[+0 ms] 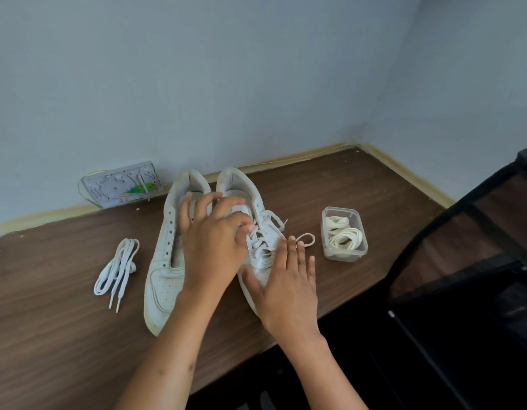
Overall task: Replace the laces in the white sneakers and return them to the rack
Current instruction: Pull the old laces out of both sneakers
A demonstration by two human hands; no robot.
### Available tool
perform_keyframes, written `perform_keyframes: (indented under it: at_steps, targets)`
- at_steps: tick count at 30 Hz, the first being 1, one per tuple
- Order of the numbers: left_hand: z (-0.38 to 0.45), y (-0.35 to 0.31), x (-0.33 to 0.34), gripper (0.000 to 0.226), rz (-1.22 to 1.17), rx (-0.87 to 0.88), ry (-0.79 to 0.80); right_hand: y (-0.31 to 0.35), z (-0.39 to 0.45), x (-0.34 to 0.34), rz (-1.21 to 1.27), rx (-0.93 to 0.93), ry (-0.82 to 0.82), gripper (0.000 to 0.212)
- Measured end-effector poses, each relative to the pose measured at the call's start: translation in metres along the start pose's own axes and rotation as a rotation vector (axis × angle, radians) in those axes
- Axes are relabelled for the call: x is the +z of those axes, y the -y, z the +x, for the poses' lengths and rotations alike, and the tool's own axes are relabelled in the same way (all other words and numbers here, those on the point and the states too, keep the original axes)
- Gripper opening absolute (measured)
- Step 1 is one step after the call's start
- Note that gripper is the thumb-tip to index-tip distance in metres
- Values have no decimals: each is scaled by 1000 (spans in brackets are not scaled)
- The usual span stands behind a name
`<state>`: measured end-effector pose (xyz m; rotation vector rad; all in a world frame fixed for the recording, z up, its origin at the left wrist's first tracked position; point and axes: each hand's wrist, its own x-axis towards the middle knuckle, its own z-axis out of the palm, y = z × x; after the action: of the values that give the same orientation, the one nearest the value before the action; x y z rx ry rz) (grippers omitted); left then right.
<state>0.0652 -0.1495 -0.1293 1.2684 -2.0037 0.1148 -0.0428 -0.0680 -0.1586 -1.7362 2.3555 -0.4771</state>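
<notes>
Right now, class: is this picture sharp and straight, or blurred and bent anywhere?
Head view: left hand fingertips smear with motion blur over the sneakers; the wide lens bows the table edge; lighting soft, no glare.

Matt wood-grain table point(64, 335), clear plastic tub point(345, 257), scuffed leather-look sneakers point(163, 285)
</notes>
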Motion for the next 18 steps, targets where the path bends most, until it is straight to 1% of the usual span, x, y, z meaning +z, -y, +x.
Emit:
perform_keyframes:
  at_steps: [2, 4, 6, 7, 9, 10, 11, 15, 18]
  targets:
    - [3, 7, -3, 11, -57, -46, -106, 0, 0, 0, -4, 1, -4, 104]
    - [6, 14, -10, 8, -113, -114, -230, 0, 1, 0, -21, 6, 6, 104]
    - [9, 22, -19, 12, -166, -117, -295, 0, 2, -1, -33, 12, 17, 105]
    - [10, 26, -23, 16, -187, -66, -282, 0, 2, -1, -34, 13, 19, 106]
    - [10, 33, -31, 25, -218, 58, -187, 0, 3, -1, -32, 11, 20, 106]
    - [11, 35, -33, 28, -226, 85, -143, 0, 3, -1, -30, 9, 20, 106]
    - [11, 37, -34, 30, -216, 76, -122, 0, 3, -1, -28, 7, 20, 106]
    - [10, 28, -26, 36, -77, -86, -115, 0, 3, -1, -35, 7, 26, 106]
    - [7, 14, -15, 30, -21, -83, -88, 0, 3, -1, -44, 6, 24, 105]
